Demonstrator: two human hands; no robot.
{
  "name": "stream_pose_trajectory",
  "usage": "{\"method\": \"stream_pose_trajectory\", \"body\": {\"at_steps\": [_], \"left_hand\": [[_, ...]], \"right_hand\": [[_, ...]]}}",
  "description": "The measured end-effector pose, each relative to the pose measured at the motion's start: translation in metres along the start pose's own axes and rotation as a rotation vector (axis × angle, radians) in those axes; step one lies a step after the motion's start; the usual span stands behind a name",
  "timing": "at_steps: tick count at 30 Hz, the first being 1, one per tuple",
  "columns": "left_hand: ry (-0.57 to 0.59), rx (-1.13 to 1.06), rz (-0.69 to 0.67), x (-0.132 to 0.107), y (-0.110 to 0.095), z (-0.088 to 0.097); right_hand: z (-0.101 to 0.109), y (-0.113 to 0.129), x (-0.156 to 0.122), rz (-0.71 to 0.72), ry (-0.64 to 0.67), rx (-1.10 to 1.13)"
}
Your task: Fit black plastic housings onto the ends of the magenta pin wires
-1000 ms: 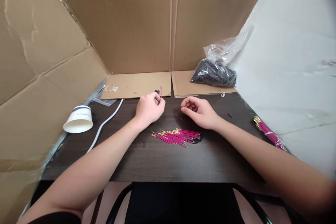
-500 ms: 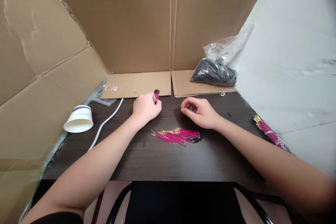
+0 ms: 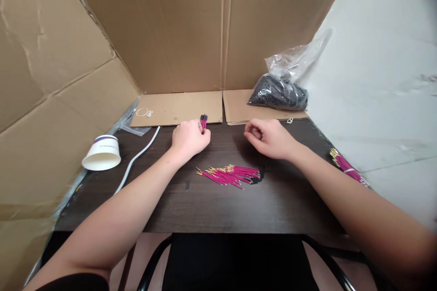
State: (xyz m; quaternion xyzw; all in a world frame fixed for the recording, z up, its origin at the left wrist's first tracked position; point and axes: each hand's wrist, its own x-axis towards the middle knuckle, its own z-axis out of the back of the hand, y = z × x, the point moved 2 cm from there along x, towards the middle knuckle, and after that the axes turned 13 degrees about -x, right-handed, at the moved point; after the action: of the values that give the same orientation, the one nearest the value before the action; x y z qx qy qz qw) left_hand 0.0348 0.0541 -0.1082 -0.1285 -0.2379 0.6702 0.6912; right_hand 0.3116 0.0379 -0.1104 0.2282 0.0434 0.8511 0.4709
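My left hand point(image 3: 189, 137) is closed around a small bundle of magenta wires point(image 3: 204, 122), whose black-sleeved ends stick up past the fingers. Off to the right, above the dark table, my right hand point(image 3: 269, 137) has its fingers curled and thumb near the index finger; whether something small is between them I cannot make out. Between and below both hands lies a loose pile of short magenta wires point(image 3: 228, 175) with gold tips pointing left. Several small black sleeves point(image 3: 254, 180) lie at the pile's right end.
A clear bag of black pieces point(image 3: 278, 93) rests on cardboard at the back right. A tied magenta wire bundle point(image 3: 348, 168) lies at the right edge. On the left are a tipped paper cup point(image 3: 102, 153) and a white cable point(image 3: 136, 157). Cardboard walls enclose the back and left.
My right hand has moved a little right and away from me, farther from the wire pile. My left hand stays nearly still with its bundle.
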Motion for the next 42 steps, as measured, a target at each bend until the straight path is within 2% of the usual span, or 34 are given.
{"method": "stream_pose_trajectory", "body": {"at_steps": [5,10,15,18,22,29,34,37,42], "left_hand": [[-0.002,-0.095,-0.091,-0.005,-0.006,-0.003],[0.076,-0.209,-0.267,-0.016,-0.015,-0.011],[0.274,-0.432,-0.476,-0.026,-0.02,-0.018],[0.39,-0.522,-0.53,-0.029,-0.022,-0.021],[0.438,-0.566,-0.515,-0.03,-0.024,-0.022],[0.433,-0.558,-0.481,-0.031,-0.024,-0.024],[0.443,-0.667,-0.339,-0.031,-0.024,-0.028],[0.471,-0.774,-0.259,-0.03,-0.025,-0.031],[0.534,-0.919,-0.224,-0.027,-0.026,-0.035]], "right_hand": [[0.017,-0.018,0.002,-0.072,0.155,-0.252],[0.026,-0.03,0.0,-0.135,0.335,-0.312],[0.03,-0.027,-0.001,-0.077,0.399,-0.216],[0.028,-0.02,-0.001,-0.015,0.418,-0.108],[0.021,-0.015,-0.001,0.054,0.447,-0.038],[0.007,-0.018,-0.001,0.079,0.398,-0.033],[0.003,-0.003,-0.003,0.108,0.34,-0.105],[0.0,0.013,-0.006,0.133,0.249,-0.011],[-0.008,0.03,-0.008,0.165,0.151,0.234]]}}
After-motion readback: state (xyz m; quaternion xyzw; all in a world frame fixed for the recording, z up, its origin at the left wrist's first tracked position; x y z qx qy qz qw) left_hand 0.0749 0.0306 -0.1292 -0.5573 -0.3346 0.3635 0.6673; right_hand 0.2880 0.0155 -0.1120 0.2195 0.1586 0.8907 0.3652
